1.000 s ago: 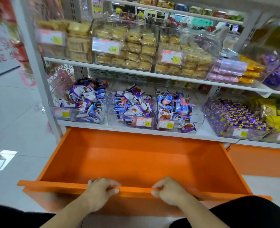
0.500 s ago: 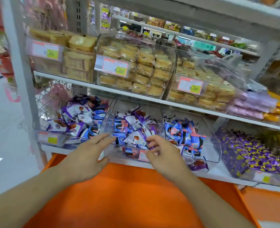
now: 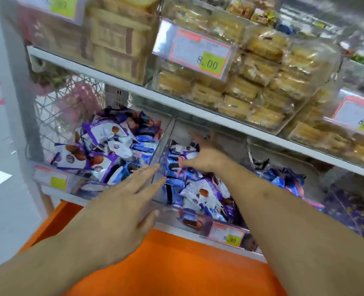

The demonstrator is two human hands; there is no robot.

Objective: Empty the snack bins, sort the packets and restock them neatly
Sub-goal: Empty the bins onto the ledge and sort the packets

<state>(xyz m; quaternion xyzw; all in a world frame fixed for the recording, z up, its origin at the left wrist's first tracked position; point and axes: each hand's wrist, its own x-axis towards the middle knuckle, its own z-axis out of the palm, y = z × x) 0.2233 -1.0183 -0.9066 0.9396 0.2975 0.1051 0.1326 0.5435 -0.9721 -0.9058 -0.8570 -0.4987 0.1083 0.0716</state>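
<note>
1. Right hand [image 3: 204, 159] — now reaching deep into the middle bin [image 3: 198, 218], fingers curled among its packets [image 3: 200, 193]; whether the grip clamps one cannot be told.
2. Left hand [image 3: 121, 201] — fingers straight, apart, now touching the bin's left wall.
3. Orange drawer [image 3: 176, 268] — open below the shelf.

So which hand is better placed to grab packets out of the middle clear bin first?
Probably the right hand: it is already inside the middle clear plastic bin, reaching over the purple and white snack packets. The left hand is outside, fingers straight at the bin's left wall.
</note>
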